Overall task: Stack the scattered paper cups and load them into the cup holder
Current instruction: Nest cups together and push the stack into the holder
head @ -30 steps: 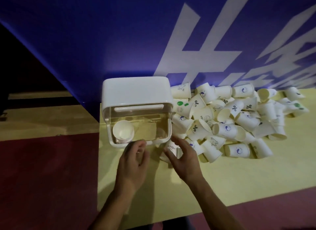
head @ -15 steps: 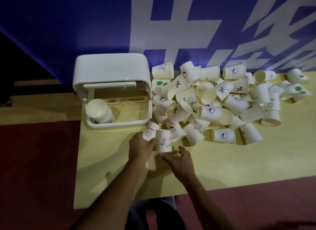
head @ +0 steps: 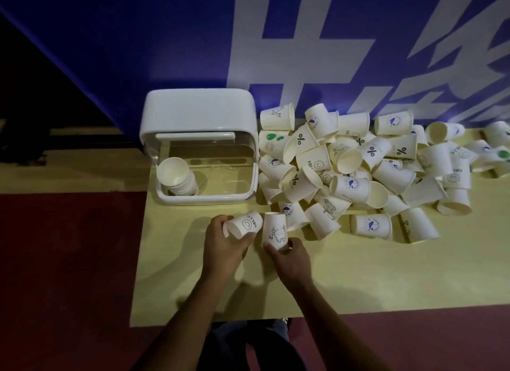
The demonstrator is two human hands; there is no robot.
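Note:
My left hand (head: 225, 239) grips a white paper cup with a smiley face (head: 246, 223), tilted with its bottom toward the upper right. Beside it my right hand (head: 288, 256) holds an upside-down cup with a bear drawing (head: 275, 230) by its rim. The two cups are close together, just in front of the white cup holder (head: 198, 114). The holder's lid is raised and a stack of cups (head: 178, 176) stands in its left corner. A big pile of scattered cups (head: 358, 166) lies to the right of the holder.
Everything sits on a yellow table (head: 372, 276) whose front edge runs near my body. A blue banner with white characters (head: 303, 53) rises right behind the holder and the pile. Red floor (head: 69, 274) lies to the left and below.
Both hands left the holder's front, drew back toward me and each took a cup from the near edge of the pile. The camera view has also shifted.

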